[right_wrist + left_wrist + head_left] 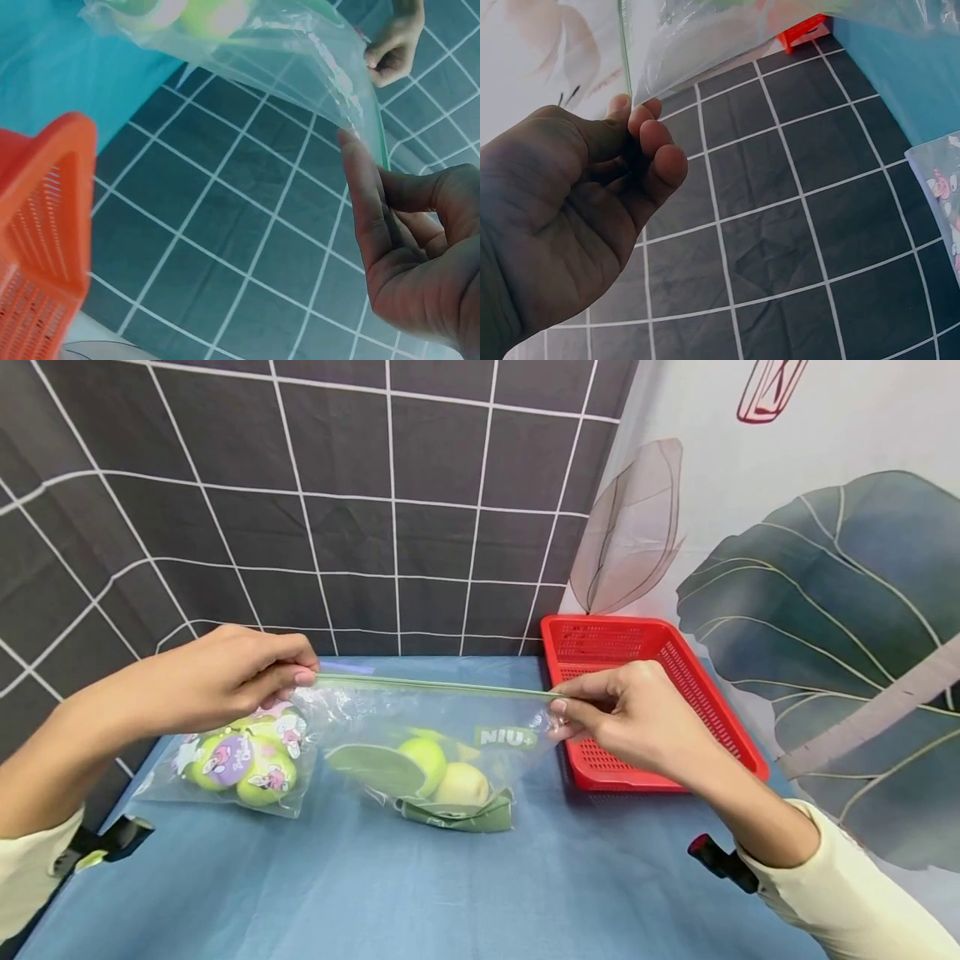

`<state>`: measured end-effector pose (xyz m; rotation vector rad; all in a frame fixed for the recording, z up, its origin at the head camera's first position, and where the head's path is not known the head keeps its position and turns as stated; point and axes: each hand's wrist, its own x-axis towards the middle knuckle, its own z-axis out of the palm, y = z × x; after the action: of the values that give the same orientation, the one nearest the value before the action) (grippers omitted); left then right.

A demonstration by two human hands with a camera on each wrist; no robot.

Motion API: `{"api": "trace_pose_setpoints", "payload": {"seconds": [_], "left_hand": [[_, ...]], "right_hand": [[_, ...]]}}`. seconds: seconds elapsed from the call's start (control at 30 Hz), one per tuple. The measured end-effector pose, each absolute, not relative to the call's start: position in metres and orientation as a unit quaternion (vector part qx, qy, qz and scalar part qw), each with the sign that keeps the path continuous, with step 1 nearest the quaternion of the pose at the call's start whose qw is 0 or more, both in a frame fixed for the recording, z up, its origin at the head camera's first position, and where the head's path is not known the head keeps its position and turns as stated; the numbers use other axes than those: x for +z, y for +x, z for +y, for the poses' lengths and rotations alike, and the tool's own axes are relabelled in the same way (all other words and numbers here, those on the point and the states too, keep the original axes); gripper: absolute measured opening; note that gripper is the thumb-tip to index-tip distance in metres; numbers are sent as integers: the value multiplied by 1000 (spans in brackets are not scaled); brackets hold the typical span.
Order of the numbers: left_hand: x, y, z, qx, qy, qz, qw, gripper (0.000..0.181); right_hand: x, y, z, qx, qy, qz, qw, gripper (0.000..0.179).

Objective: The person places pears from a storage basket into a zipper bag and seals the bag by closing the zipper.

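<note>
A clear zip bag [442, 735] with a green strip along its top is stretched between my two hands. Inside it, low down, lie a green apple [424, 763] and a paler yellow-green fruit [461, 787]. My left hand [247, 681] pinches the strip's left end between thumb and fingers. At the right end, my right hand [626, 710] pinches the other corner. The strip runs nearly straight, its two edges close together. In the left wrist view the left hand [592, 187] grips the corner; the right hand [420, 232] does likewise in the right wrist view.
A second clear bag [240, 760] with cartoon prints and green fruits lies on the blue cloth [420, 893], left of the held bag. The red plastic basket [720, 727] stands at the right, behind my right hand. A dark gridded backdrop [337, 527] rises at the back.
</note>
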<state>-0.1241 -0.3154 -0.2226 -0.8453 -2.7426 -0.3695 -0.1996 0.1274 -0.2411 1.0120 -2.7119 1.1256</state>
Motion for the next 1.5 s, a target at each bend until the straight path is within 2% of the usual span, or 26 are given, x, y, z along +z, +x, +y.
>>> {"api": "trace_pose_setpoints", "payload": {"seconds": [0.2,0.37,0.57,0.67,0.7,0.8,0.87,0.9,1.03,1.1,1.17,1.27,1.33,1.43,1.5], "left_hand": [[-213,-126,-316,-127,-286,-940,136,21],[-211,-158,-306,-116,-238,-954,139,6],[-238,-244,-298,-138,-198,-959,148,16],[-282,-322,-316,-145,-197,-959,146,20],[-297,-347,-322,-143,-191,-962,135,22],[-341,-401,-328,-112,-170,-973,106,30],[-354,-403,-315,-87,-156,-979,100,35],[-350,-391,-303,-83,-153,-980,101,36],[-327,-320,-252,-85,-173,-972,132,38],[-316,-280,-230,-85,-197,-971,105,48],[-323,-258,-220,-75,-214,-973,50,64],[-343,-240,-211,-63,-209,-975,-36,85],[-356,-235,-209,-66,-193,-976,-74,90],[-370,-232,-210,-76,-179,-976,-97,89],[-374,-233,-212,-91,-177,-975,-94,89]], "right_hand": [[-227,-205,127,400,295,-866,-55,22],[-226,-244,117,377,281,-881,-52,19],[-239,-317,99,292,293,-910,17,21],[-253,-368,90,244,299,-922,12,21],[-269,-401,92,231,305,-924,2,20],[-311,-469,88,157,299,-941,11,20],[-334,-490,83,119,288,-950,21,22],[-338,-487,79,101,279,-955,24,23],[-309,-394,51,97,307,-947,-4,37],[-295,-348,37,91,344,-933,-46,40],[-294,-322,26,62,374,-921,-87,40],[-300,-302,9,0,385,-911,-151,48],[-306,-299,1,-32,384,-905,-180,53],[-313,-298,-3,-52,388,-898,-199,52],[-314,-298,0,-44,393,-896,-200,53]]}}
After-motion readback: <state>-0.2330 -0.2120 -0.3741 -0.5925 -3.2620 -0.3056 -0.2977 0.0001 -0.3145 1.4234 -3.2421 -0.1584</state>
